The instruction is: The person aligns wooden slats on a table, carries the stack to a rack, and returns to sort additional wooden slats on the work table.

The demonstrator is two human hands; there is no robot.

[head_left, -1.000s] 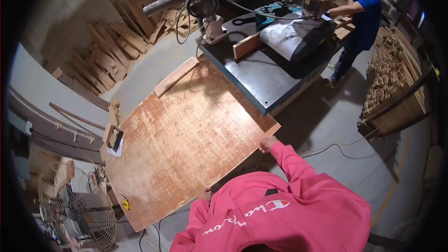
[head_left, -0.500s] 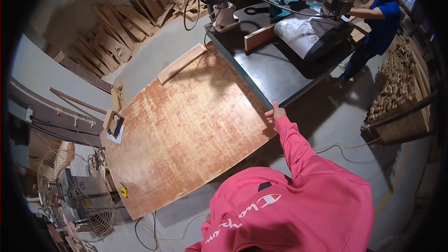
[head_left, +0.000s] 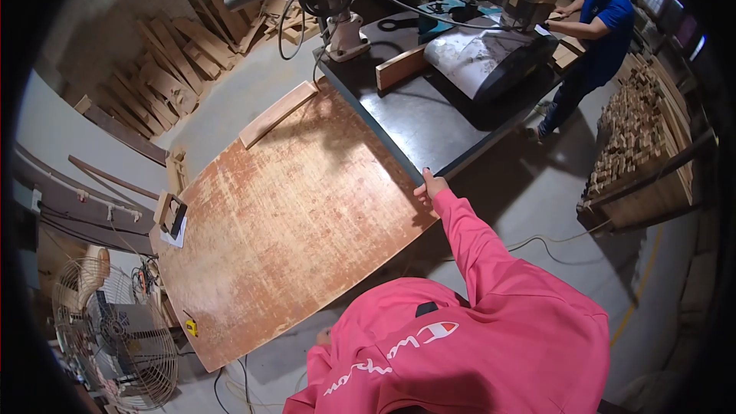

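My right hand [head_left: 431,185], in a pink sleeve, is at the near corner of the dark metal machine table [head_left: 418,126]. Its thumb lies along the corner and its fingers curl round the edge. Beside it the worn wooden board table [head_left: 291,215] stretches away to the left. Only a small part of my left hand [head_left: 324,336] shows, low beside my pink sweatshirt; its fingers are hidden. A flat wooden strip [head_left: 277,113] lies along the far edge of the board table, and a yellow tape measure [head_left: 191,327] sits at its near left corner.
A co-worker in blue [head_left: 602,23] stands behind the machine at the far right. A wood stack [head_left: 629,134] is to the right. A caged fan [head_left: 115,330] stands at the lower left, and cables [head_left: 537,239] run over the floor. Planks [head_left: 165,69] lean at the back left.
The whole view has shifted, so the tables appear slightly further left. My right hand stays at the machine table's corner. A bit of my left hand now shows beside my body.
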